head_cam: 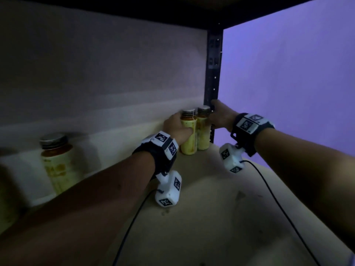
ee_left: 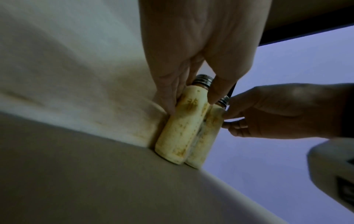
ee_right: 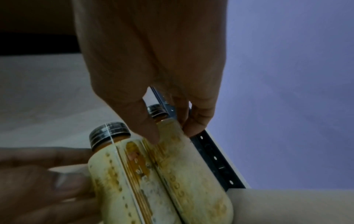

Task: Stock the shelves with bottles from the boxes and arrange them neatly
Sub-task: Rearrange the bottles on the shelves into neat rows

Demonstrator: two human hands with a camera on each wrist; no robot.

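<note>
Plainly, two yellow-labelled bottles stood upright and touching at the centre of the head view, on the shelf board (head_cam: 221,189) against the back wall and just beside the black upright post (head_cam: 213,73). The left hand (head_cam: 177,128) was wrapped round the left bottle (head_cam: 189,135), thumb across its front and fingers behind it. The right hand (head_cam: 221,117) pinched the right bottle (head_cam: 203,131) near its shoulder, with the thumb in front and curled fingers on the post side, as the right wrist view showed.

Several things could have gone wrong from there. The right hand's fingers sat between bottle and post, so drawing them out could have dragged that bottle off line or tipped it into its neighbour. Because the pair touched, a nudge to one would likely have shifted both. The right bottle also stood close to the open right edge of the board, beyond which nothing guarded a fall. A third bottle (head_cam: 57,162), blurred at the lower left of the head view, stood well apart, near the left forearm, which might have brushed it on withdrawal.
</note>
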